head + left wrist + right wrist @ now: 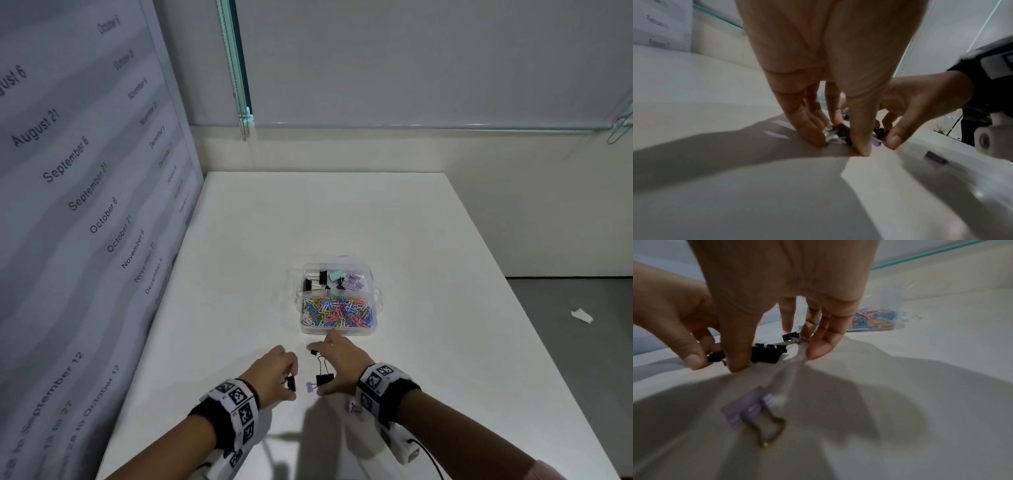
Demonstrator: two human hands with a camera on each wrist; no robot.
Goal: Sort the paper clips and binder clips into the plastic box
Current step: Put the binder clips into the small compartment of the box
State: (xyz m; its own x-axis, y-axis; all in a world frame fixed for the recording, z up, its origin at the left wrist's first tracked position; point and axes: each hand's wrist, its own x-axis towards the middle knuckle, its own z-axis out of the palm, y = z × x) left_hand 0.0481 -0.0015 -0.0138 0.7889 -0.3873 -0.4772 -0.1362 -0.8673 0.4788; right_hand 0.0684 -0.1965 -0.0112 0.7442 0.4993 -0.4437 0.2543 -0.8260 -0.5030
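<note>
The clear plastic box (376, 295) stands mid-table, with binder clips in its far compartment and coloured paper clips (337, 312) in the near one. Close in front of it, my left hand (289, 380) pinches a small black binder clip (842, 130) against the table. My right hand (337, 363) is spread over a large black binder clip (324, 378), thumb down beside its body and straight fingers (818, 347) at the wire handles. Another small black clip (313, 352) lies under those fingers. A purple clip (310, 387) sits between my hands, and a second purple clip (352, 407) lies by my right wrist.
The white table (428, 240) stretches far and right of the box. A wall poster printed with dates (85, 205) borders the left side. A scrap of paper (582, 315) lies on the floor beyond the table's right edge.
</note>
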